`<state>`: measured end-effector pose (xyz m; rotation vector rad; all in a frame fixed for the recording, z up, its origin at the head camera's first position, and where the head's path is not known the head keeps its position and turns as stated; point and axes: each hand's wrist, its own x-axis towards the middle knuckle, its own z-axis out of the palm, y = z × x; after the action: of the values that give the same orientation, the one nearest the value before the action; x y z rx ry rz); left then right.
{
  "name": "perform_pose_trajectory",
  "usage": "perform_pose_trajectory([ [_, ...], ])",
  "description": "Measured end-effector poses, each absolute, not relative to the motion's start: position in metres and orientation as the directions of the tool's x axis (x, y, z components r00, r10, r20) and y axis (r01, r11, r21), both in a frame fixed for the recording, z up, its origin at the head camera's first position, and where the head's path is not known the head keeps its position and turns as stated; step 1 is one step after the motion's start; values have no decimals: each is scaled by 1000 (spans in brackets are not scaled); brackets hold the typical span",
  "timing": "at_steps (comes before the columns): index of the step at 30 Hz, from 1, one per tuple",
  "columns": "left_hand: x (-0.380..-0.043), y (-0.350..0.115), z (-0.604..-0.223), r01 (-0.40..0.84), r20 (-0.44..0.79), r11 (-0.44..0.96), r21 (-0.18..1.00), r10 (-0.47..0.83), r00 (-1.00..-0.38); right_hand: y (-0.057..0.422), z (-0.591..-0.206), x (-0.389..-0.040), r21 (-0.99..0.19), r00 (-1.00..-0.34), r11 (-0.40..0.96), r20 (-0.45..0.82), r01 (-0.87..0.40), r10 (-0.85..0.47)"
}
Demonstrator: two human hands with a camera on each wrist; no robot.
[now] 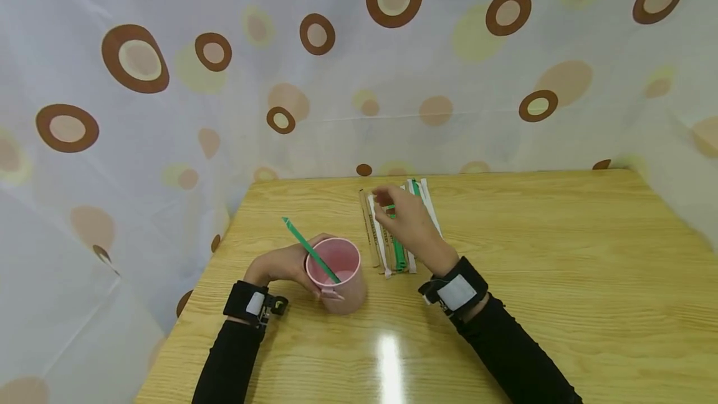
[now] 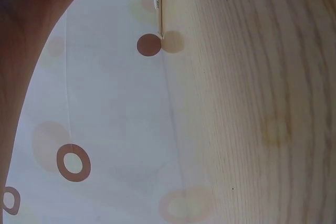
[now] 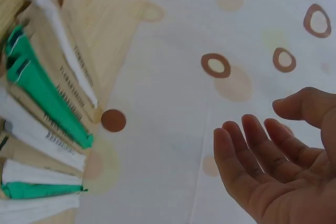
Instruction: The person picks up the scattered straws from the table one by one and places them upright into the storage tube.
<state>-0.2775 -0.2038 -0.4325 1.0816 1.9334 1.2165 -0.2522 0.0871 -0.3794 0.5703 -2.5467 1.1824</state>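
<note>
My left hand [image 1: 286, 264] grips a pink cup [image 1: 349, 295] around its far side, on the left half of the table. Leaning in the cup is one green straw [image 1: 308, 247], its upper end sticking out over the rim. My right hand [image 1: 411, 220] hovers above a row of paper-wrapped straws [image 1: 376, 242] and hides part of them. In the right wrist view its fingers [image 3: 257, 140] are loosely bent, the thumb stands apart, and nothing lies between them. The wrapped straws are brown, white and green [image 3: 50, 90], lying side by side.
Under everything is a light wooden table [image 1: 550, 267]. A white curtain with brown and yellow circles [image 1: 348, 80] hangs along its back and sides. Both forearms wear black wrist straps [image 1: 457, 288]. A bright reflection shows near the front of the tabletop.
</note>
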Motion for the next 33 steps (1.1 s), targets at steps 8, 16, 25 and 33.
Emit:
perform_pose_trajectory([
  [8, -280, -205, -428, 329, -61, 239, 914, 881, -469, 130, -398, -289, -642, -952, 710, 266, -291, -150],
  [16, -281, -204, -424, 324, -64, 247, 913, 873, -484, 167, -424, -320, -551, -994, 827, 63, -112, -92],
  [25, -282, -204, -423, 331, -52, 228, 916, 884, -465, 174, -435, -323, -460, -994, 883, -18, -88, -109],
  [33, -277, -203, -428, 292, -54, 207, 934, 887, -458, 170, -443, -318, -445, -998, 894, -22, -45, -61],
])
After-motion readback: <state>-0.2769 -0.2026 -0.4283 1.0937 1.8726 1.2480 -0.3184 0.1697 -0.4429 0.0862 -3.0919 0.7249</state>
